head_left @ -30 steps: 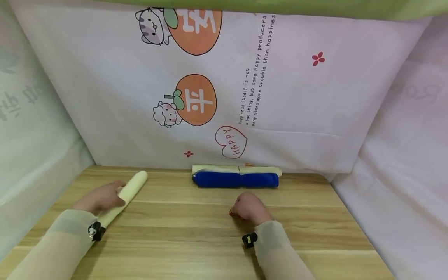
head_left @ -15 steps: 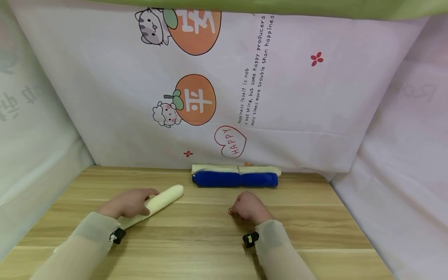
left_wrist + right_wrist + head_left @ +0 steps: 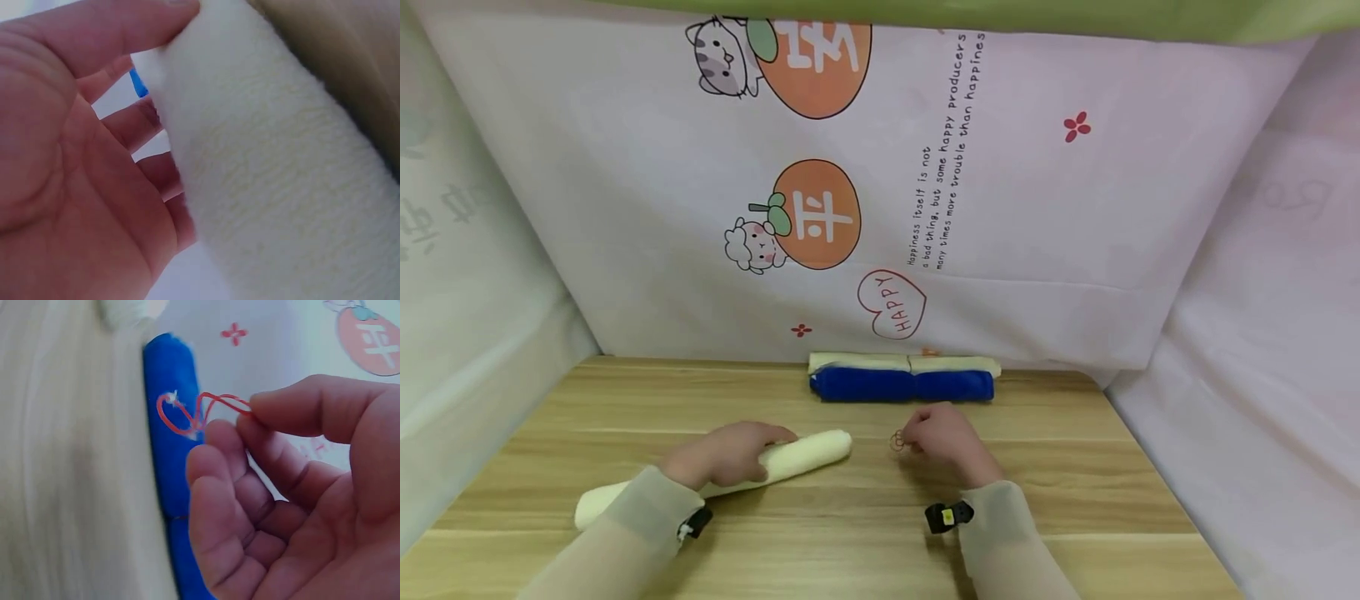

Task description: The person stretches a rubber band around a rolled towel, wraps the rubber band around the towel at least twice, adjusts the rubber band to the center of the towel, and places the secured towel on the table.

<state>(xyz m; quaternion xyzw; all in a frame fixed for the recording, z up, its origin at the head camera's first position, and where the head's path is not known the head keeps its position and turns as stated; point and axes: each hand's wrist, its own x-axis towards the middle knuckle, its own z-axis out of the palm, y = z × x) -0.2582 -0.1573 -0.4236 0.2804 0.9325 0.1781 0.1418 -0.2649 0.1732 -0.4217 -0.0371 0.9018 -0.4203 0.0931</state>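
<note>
A cream rolled towel (image 3: 812,452) lies slantwise on the table, its far end pointing right. My left hand (image 3: 728,456) grips it near the middle, thumb on the near side and fingers beyond; the left wrist view shows its fluffy surface (image 3: 262,137) up close. Between the thumb and index finger of my right hand (image 3: 947,437) is pinched a thin red rubber band (image 3: 195,422), hanging in twisted loops, with its other fingers curled. The band is just off the right end of the towel, not touching it.
At the back of the wooden table (image 3: 820,542) lies a blue rolled towel (image 3: 865,386), narrowed at its middle by a band. Behind it, against the printed white cloth wall (image 3: 1037,250), is another cream roll (image 3: 861,362). White cloth also hangs at both sides.
My left hand has carried the cream towel from the left toward the middle, turning it from steep to nearly level. My right hand has risen slightly, still pinching the rubber band.
</note>
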